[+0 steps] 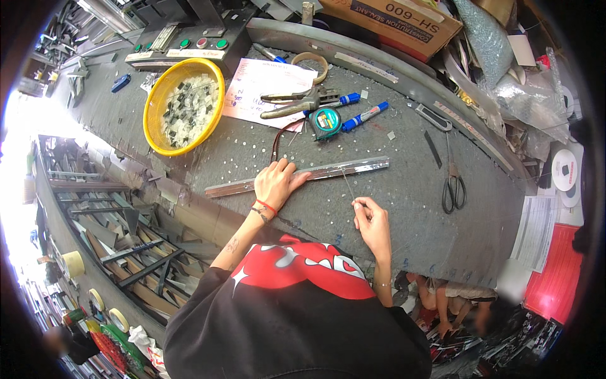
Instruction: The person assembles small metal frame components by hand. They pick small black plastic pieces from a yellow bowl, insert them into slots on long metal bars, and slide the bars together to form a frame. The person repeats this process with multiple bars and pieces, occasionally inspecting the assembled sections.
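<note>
The left hand (275, 184) holds a metal bar (363, 166) against the tabletop (435, 234). The right hand (372, 224) pinches a thin rod (349, 184), slanting away and leftward to the bar. The bar's long axis runs left to right, its right end angled farther from the person.

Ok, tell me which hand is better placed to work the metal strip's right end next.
Probably the right hand: it holds a thin rod whose tip appears to meet the metal strip toward that end. The left hand rests farther left.
</note>
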`<state>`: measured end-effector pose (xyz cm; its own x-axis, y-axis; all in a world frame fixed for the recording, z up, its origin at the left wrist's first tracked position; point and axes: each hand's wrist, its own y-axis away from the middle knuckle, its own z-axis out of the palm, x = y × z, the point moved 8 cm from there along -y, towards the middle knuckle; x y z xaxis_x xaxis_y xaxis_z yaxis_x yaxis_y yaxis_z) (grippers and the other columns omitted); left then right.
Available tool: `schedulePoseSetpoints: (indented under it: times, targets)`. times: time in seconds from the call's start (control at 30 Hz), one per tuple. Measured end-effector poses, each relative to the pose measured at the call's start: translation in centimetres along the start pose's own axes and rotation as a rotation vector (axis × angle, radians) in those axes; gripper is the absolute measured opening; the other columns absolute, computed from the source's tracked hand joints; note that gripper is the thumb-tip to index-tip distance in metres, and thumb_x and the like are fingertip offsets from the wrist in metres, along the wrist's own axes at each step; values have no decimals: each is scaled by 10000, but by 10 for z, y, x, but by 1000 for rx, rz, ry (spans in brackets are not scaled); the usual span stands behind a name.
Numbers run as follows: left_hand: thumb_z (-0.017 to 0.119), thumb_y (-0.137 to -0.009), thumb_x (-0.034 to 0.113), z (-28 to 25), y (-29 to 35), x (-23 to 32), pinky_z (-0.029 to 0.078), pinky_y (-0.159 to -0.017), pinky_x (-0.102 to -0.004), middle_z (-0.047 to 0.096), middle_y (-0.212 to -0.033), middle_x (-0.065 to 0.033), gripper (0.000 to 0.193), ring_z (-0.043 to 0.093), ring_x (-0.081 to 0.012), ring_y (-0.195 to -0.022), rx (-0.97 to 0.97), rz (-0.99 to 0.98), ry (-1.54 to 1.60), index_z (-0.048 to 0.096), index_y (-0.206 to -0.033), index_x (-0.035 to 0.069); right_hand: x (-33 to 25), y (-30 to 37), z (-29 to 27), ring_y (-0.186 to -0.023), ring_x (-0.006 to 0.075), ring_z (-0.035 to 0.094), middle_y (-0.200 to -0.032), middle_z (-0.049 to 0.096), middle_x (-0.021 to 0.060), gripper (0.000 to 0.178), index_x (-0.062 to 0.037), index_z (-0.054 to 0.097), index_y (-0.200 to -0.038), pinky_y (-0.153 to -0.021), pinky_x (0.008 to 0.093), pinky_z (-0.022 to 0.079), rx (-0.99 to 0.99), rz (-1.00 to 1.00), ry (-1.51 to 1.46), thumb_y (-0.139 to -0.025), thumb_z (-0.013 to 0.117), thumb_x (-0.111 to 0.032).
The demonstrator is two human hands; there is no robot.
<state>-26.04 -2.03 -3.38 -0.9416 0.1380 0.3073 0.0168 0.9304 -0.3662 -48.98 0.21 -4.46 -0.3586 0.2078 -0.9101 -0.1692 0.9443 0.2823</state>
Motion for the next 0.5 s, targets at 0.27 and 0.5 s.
schedulePoseSetpoints:
  times: [0.27, 0.5]
  targets:
    - [675, -759, 445, 0, 1, 0, 439, -545, -317, 475, -689, -29, 363, 550, -186, -640, -13, 15, -9, 543, -677, 117, -5, 10, -8, -477, 27, 441, -536, 503, -13, 170, 36, 609, -918, -433, 224, 300, 58, 43, 56, -920, 530, -115]
    - [680, -752, 395, -8, 8, 8, 421, -583, -304, 454, -737, -20, 308, 488, -185, -699, -30, 131, 59, 546, -740, 118, -27, 15, -14, -624, 340, 633, -696, 641, 174, 177, -49, 648, -936, -529, 402, 445, 122, -7, 403, -877, 552, -185]
